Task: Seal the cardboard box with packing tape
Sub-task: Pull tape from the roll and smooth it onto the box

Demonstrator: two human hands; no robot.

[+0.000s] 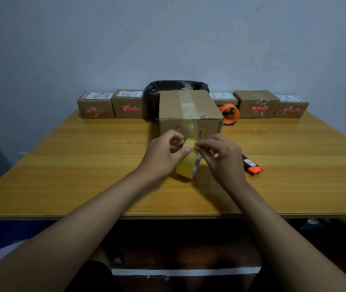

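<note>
A closed cardboard box [180, 110] stands at the middle of the wooden table [73, 165], with a strip of clear tape running over its top and down its front face. Just in front of it, a yellow tape roll [188, 165] stands on its edge on the table. My left hand [163, 154] holds the roll, thumb pressed on its top. My right hand [220, 157] pinches at the roll's top edge with thumb and forefinger. Whether a tape end is lifted, I cannot tell.
An orange and black utility knife [252, 165] lies right of my right hand. An orange tape dispenser [230, 113] sits behind the box on the right. Several small labelled parcels [95, 107] line the back edge, with a black bag-lined bin [163, 89] behind the box.
</note>
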